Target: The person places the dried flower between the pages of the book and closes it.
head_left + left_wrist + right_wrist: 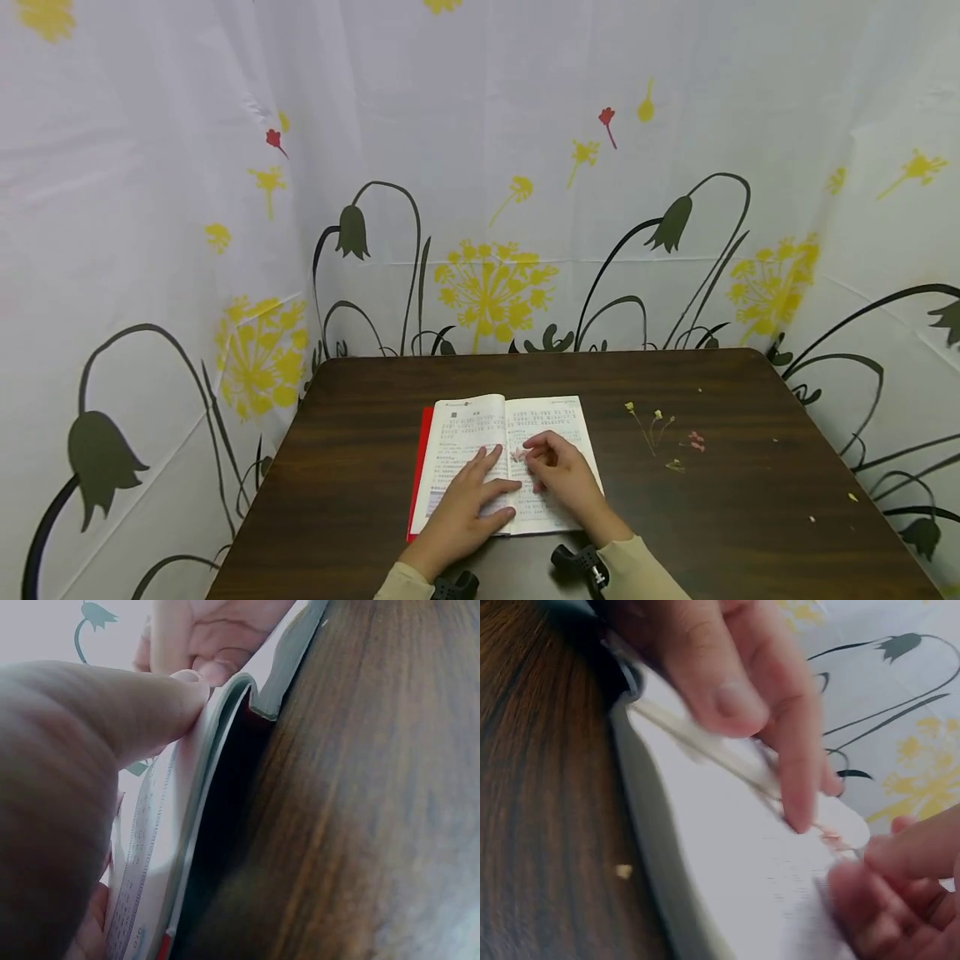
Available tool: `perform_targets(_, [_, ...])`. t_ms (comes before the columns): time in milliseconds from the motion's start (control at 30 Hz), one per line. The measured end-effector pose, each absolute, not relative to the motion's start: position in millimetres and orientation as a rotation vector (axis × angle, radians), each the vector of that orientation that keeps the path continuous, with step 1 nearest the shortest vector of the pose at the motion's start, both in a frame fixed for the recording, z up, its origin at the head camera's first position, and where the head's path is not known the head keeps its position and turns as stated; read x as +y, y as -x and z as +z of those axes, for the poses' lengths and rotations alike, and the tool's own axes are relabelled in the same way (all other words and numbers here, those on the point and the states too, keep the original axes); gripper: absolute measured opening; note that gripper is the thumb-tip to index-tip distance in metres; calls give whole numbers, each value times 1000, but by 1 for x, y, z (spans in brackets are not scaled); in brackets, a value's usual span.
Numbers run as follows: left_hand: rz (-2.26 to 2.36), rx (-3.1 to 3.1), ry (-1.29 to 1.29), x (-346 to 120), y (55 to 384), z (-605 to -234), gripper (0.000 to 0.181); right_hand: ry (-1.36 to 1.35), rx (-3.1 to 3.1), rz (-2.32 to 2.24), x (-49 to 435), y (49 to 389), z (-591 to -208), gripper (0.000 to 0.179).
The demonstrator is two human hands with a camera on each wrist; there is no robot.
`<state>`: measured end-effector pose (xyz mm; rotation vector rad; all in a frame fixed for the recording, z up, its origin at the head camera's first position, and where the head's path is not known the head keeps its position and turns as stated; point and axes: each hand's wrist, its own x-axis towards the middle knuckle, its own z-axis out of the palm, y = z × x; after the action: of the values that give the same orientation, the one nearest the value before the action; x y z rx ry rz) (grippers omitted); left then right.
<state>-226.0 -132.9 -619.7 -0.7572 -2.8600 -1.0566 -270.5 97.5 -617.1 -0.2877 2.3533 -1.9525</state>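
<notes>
An open book (pixel 551 417) with a red cover edge lies on the table. My left hand (pixel 468 510) rests across its left page, fingers spread, with fingertips reaching the centre fold; the left wrist view shows its thumb (pixel 161 709) pressing the page near the spine. Over the right page, my right hand (pixel 564 477) has its fingers curled, thumb and forefinger pinching the edge of a small pink flower (pixel 517 455). That flower (pixel 832 840) appears blurred beside the fingertips in the right wrist view.
Right of the book lie thin-stemmed yellow flowers (pixel 645 429), a pink blossom cluster (pixel 697 441) and a small yellowish sprig (pixel 675 466). Tiny petal bits (pixel 852 497) dot the dark wooden table (pixel 337 467). A patterned curtain (pixel 480 108) hangs behind it.
</notes>
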Motion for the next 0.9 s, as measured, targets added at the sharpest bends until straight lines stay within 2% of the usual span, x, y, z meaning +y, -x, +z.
perform_targets(300, [-1051,-2873,758,-135,224,-617,50,703,2843,-1375,153,252,-617,55])
perform_targets(433, [-1051,-2886,738,-135,224,-617,62,689,2785,-1273,187,235,-617,64])
perform_targets(633, [-1030,-2909,725,-131,224,-616,79,656,2683,-1227,222,223,-615,66])
perform_targets(900, [-1002,-2964,666,-132,223,-614,100,754,2699,-1144,222,227,-610,58])
